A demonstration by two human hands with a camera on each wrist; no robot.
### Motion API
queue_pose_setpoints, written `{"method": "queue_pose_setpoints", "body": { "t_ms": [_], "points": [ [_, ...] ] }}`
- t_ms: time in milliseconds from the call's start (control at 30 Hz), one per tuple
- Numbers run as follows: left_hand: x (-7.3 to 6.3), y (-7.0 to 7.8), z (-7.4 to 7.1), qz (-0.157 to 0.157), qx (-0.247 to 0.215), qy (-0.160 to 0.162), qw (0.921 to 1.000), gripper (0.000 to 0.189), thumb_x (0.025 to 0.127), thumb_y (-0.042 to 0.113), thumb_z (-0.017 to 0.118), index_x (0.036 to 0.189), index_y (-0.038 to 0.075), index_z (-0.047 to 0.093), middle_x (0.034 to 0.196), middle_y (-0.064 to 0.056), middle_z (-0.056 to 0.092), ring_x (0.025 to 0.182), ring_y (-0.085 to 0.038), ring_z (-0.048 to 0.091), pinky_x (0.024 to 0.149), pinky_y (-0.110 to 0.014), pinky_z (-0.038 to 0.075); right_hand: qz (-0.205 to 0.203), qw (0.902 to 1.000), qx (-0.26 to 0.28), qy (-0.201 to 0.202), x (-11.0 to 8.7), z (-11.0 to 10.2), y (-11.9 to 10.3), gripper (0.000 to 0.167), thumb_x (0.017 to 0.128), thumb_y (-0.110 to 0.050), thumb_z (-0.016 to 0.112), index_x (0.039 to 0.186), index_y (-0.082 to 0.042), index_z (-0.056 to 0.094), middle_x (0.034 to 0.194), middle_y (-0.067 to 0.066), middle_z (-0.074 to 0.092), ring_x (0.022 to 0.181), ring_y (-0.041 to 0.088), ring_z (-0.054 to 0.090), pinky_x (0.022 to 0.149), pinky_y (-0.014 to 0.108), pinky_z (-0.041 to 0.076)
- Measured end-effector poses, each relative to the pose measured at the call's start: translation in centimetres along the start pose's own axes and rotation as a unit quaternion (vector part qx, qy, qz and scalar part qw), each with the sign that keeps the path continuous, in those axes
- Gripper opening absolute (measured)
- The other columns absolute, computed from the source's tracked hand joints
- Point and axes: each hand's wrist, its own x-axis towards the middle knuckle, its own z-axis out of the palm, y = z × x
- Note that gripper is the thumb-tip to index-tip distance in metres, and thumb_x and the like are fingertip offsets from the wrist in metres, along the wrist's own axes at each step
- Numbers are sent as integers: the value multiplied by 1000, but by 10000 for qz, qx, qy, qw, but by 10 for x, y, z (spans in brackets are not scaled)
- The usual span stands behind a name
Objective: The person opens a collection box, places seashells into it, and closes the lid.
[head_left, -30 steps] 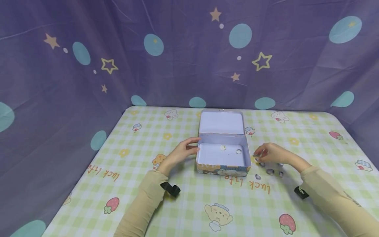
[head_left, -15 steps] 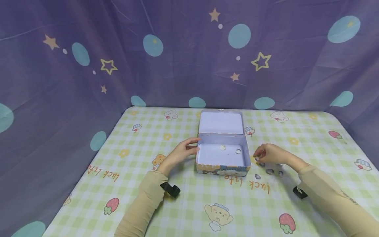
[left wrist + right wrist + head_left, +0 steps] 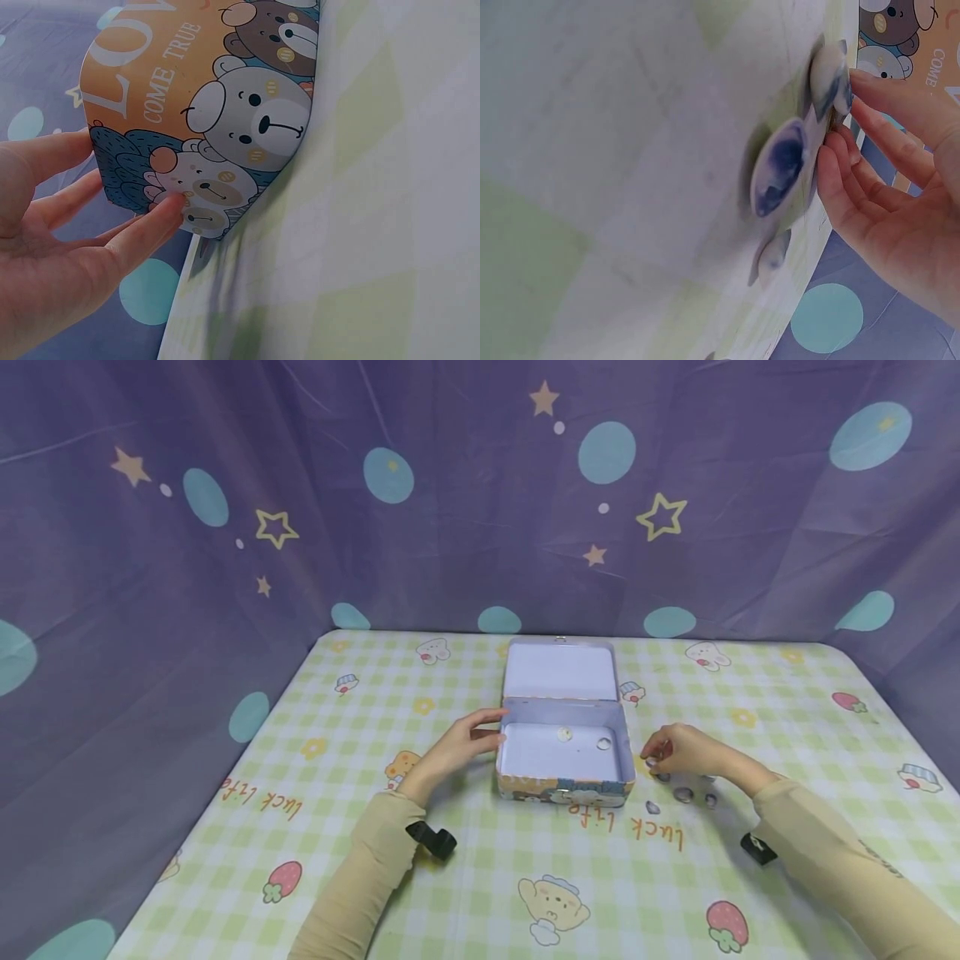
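Note:
A printed tin box [image 3: 564, 793] with cartoon bears on its side stands with its lid [image 3: 560, 672] tipped back. My left hand [image 3: 456, 745] rests its fairly straight fingertips against the box's left wall. In the left wrist view, a fingertip lies on the bear print [image 3: 255, 116]. Inside the box are two small seashells, a pale one [image 3: 565, 735] and a dark-rimmed one [image 3: 603, 743]. To the right of the box, my right hand [image 3: 686, 749] pinches a seashell [image 3: 826, 79] low at the cloth. A white and dark blue shell [image 3: 780, 166] lies beside its fingers.
Several more shells, among them a dark one [image 3: 683, 795] and a smaller one [image 3: 653, 807], are scattered under and in front of the right hand. A green checked tablecloth [image 3: 420, 910] covers the table. A purple curtain [image 3: 465, 552] encloses the back and sides.
Hardly anything differs. My right hand stays at the shells, with its forearm shifted very slightly left; the left hand and the box keep their places.

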Motion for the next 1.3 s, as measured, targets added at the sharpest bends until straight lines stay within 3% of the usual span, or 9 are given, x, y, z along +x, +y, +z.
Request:
{"method": "queue_pose_setpoints", "body": {
  "t_ms": [233, 500, 1100, 1300],
  "points": [
    [0, -1, 0, -5, -3, -11, 10000, 47, 88, 6, 53, 131, -2, 37, 135, -24, 33, 117, -41, 40, 92, -36, 45, 38, 10000, 25, 39, 0, 1, 0, 14, 71, -5, 69, 84, -1, 67, 78, 3, 60, 67, 6, 53, 59, 22, 49],
    [-11, 27, 3, -160, 4, -49, 9999, 46, 88, 2, 51, 131, -7, 35, 135, -28, 31, 118, -44, 37, 93, -38, 43, 144, 9997, -49, 179, 0, 0, -3, 14, 72, -7, 69, 85, -2, 67, 79, 2, 60, 68, 8, 52, 59, 22, 48],
    [-11, 26, 3, -171, 49, -4, 9998, 46, 88, 3, 52, 130, -6, 36, 135, -27, 32, 117, -43, 39, 94, -38, 43, -272, 9960, -330, 779, 2, -25, -26, 15, 73, -2, 68, 87, 2, 66, 78, 3, 61, 65, 8, 53, 55, 20, 47],
    [-11, 27, 4, -159, 52, 16, 9999, 46, 88, 2, 52, 130, -6, 36, 134, -27, 32, 116, -43, 39, 93, -38, 43, -349, 9936, -360, 1014, 4, -32, -35, 13, 74, -4, 68, 87, -2, 68, 77, 0, 59, 65, 7, 52, 54, 20, 47]
  ]
}}
